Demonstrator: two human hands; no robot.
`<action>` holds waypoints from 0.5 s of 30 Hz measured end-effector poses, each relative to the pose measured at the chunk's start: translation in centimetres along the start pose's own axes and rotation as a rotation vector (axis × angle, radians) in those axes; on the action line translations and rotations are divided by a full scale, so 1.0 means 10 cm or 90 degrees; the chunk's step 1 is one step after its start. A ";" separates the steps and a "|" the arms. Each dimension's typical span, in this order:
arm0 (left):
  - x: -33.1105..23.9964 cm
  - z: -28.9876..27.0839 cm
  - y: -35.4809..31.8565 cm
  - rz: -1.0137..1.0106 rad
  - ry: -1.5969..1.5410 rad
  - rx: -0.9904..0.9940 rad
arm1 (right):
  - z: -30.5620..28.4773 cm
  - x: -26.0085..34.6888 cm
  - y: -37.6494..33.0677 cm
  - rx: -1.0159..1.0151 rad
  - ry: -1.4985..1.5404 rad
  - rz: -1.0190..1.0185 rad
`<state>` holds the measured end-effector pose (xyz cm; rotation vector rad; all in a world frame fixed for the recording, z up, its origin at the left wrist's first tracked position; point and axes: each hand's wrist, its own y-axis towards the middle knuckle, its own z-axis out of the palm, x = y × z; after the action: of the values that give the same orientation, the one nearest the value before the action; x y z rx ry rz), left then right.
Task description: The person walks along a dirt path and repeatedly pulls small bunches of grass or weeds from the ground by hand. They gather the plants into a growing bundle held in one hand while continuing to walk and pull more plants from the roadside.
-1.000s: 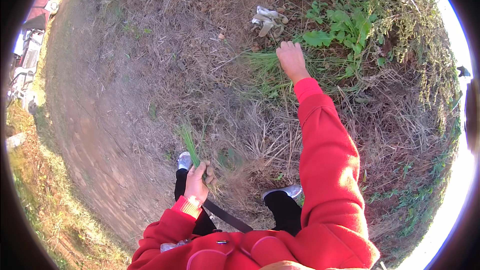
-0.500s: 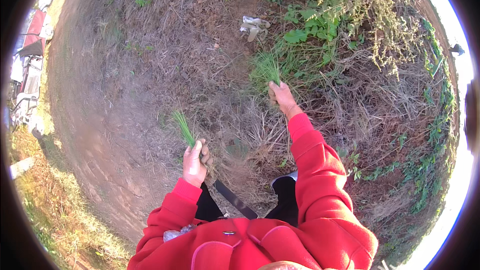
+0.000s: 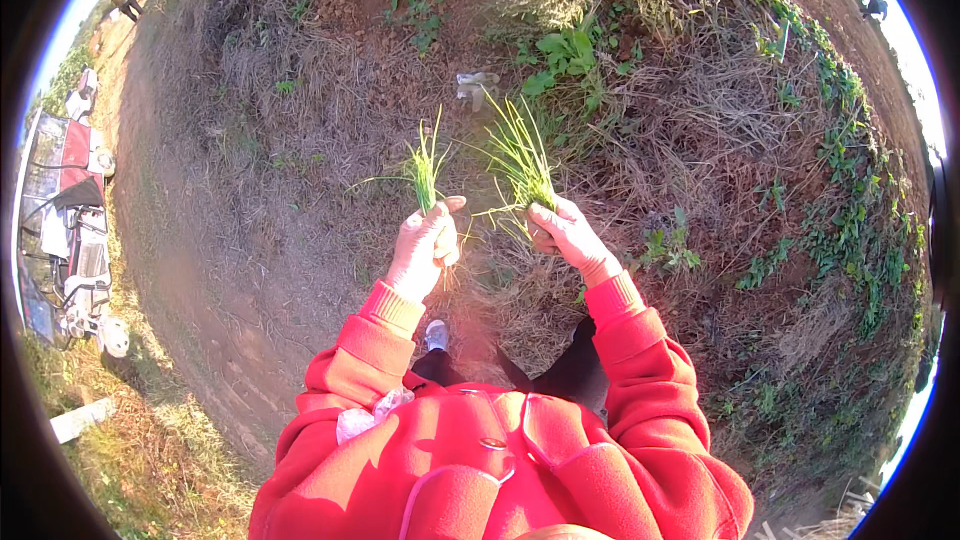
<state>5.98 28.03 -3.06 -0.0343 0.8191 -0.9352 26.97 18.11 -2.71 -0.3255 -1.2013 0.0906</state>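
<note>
Both hands are up in front of my chest, side by side with a gap between them. My left hand (image 3: 428,248) is closed round a small bunch of thin green grass-like leaves (image 3: 424,175), the tips pointing away from me. Thin pale strands hang below that fist. In my right hand (image 3: 570,238) is a fuller, looser bunch of the same leaves (image 3: 527,165), gripped at its base, with some blades splaying leftward. The lower ends of both bunches are largely hidden by my fingers.
A crumpled whitish cloth-like thing (image 3: 475,87) lies on the ground ahead. Broad-leaved green weeds (image 3: 565,55) and dry brush stand beyond it to the right. Dry grass covers the slope. A red-and-white vehicle (image 3: 75,220) is parked at far left; a person (image 3: 127,2) is in the distance.
My right hand has drawn back from the green growth, its bunch now off the ground. My left hand has moved forward and right, so the two bunches are closer together.
</note>
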 end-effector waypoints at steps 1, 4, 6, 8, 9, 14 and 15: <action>-0.03 0.06 -0.01 0.001 0.047 0.038 | 0.07 0.02 -0.07 -0.004 -0.002 -0.005; -0.07 0.19 -0.03 -0.064 0.103 0.115 | 0.20 0.10 -0.33 0.033 0.038 0.004; -0.06 0.26 -0.02 -0.100 0.141 0.128 | 0.29 0.11 -0.45 0.053 0.029 -0.003; -0.02 0.35 0.02 -0.102 0.149 0.172 | 0.35 0.11 -0.59 0.090 0.093 -0.011; 0.00 0.39 0.01 -0.114 0.167 0.160 | 0.39 0.10 -0.65 0.061 0.060 -0.012; 0.04 0.69 -0.03 -0.183 0.156 0.274 | 0.48 0.04 -0.94 0.038 0.024 0.040; 0.04 0.75 -0.05 -0.157 0.147 0.259 | 0.48 0.03 -1.01 0.054 0.013 -0.015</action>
<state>10.55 25.12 2.12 0.3375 0.8343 -1.3438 21.57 9.58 2.05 -0.2368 -1.1775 0.1175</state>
